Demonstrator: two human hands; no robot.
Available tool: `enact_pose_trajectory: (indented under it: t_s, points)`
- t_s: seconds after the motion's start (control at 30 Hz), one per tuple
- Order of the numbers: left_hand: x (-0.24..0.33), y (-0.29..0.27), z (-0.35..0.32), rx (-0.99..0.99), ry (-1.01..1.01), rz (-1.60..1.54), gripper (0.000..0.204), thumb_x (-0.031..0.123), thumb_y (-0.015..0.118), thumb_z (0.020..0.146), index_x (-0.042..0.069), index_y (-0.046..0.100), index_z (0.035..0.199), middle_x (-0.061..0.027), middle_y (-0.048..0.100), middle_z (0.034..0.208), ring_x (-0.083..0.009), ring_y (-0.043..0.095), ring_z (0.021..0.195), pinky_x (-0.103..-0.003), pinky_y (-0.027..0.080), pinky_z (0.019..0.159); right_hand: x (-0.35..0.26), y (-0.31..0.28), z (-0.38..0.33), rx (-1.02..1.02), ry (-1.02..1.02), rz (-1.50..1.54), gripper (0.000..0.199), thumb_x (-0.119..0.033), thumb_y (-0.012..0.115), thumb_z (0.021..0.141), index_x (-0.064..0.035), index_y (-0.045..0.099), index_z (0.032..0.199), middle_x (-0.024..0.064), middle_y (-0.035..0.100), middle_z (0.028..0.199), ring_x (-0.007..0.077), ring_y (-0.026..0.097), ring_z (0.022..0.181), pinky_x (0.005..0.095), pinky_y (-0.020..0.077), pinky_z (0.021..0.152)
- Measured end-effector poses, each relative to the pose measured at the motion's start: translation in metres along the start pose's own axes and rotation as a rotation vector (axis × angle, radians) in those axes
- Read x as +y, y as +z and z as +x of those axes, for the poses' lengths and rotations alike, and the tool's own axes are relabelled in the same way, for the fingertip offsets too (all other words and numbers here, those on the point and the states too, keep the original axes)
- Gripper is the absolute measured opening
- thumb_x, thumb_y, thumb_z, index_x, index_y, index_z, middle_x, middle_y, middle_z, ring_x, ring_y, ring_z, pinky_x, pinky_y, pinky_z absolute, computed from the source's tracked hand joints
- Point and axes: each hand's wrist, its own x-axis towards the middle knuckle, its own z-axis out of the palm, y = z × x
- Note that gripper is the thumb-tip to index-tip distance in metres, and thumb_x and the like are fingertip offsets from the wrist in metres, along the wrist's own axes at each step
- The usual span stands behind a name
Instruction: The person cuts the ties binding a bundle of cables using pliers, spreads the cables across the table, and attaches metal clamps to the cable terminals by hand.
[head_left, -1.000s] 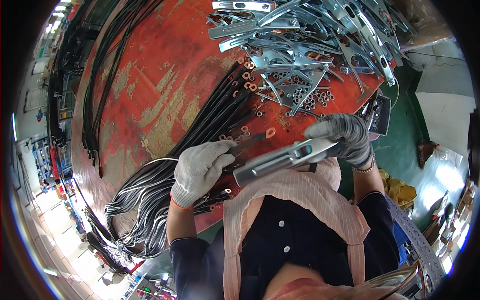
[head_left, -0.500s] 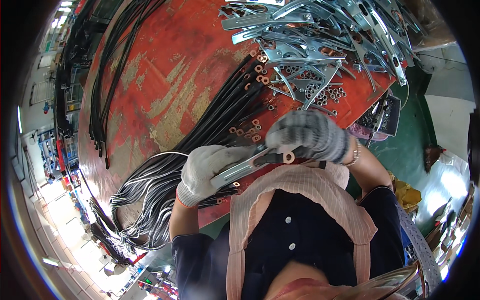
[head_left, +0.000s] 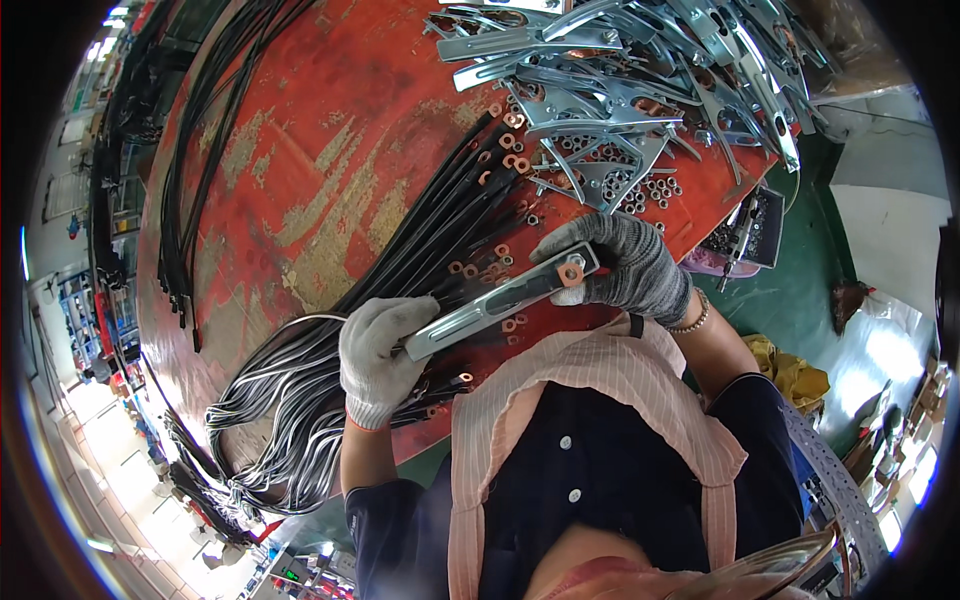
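Observation:
A silver metal clamp (head_left: 470, 318) is held slantwise between my two gloved hands, over the table's near edge. My left hand (head_left: 380, 358), in a white glove, is closed round its lower left end. At the upper right end, my right hand (head_left: 640, 268), in a grey glove, grips the clamp between thumb and fingers. A copper ring terminal (head_left: 570, 274) lies against that end, near a bolt or nut. Whether a cable runs from this terminal is hidden. Behind the hands, black cables (head_left: 425, 225) with copper ring ends lie in a bundle.
Many silver clamps (head_left: 610, 75) are heaped at the far right of the red table (head_left: 300, 130), with loose hex nuts (head_left: 650, 192) before them. More black cables (head_left: 195, 200) lie at the left. A bin of small parts (head_left: 765, 225) stands beyond the right edge.
The clamp has turned, and its long slotted side and right end now show. The copper terminal, earlier beside the clamp on a black piece, now sits at its right end.

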Motion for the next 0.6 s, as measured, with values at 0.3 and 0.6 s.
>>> enact_pose_trajectory:
  t_s: [0.3, 0.6]
  points:
    - [0.002, 0.002, 0.003, 0.008, 0.014, 0.067, 0.026, 0.012, 0.081, 0.066, 0.004, 0.073, 0.089, -0.0101, 0.074, 0.092, -0.0261, 0.069, 0.079, -0.036, 0.054, 0.069, 0.004, 0.006, -0.001, -0.010, -0.016, 0.274, 0.047, -0.027, 0.080, 0.086, -0.0052, 0.064, 0.125, 0.0060, 0.069, 0.115, 0.0167, 0.064, 0.110, 0.0338, 0.0502, 0.098]
    - [0.003, 0.005, 0.002, -0.016, -0.035, 0.060, 0.025, 0.010, 0.080, 0.066, 0.004, 0.072, 0.089, -0.0107, 0.074, 0.093, -0.0273, 0.070, 0.080, -0.037, 0.055, 0.070, 0.013, 0.013, -0.003, 0.075, 0.202, 0.344, 0.041, -0.041, 0.054, 0.102, -0.0066, 0.067, 0.119, 0.0042, 0.069, 0.105, 0.0146, 0.064, 0.102, 0.0297, 0.0498, 0.093]
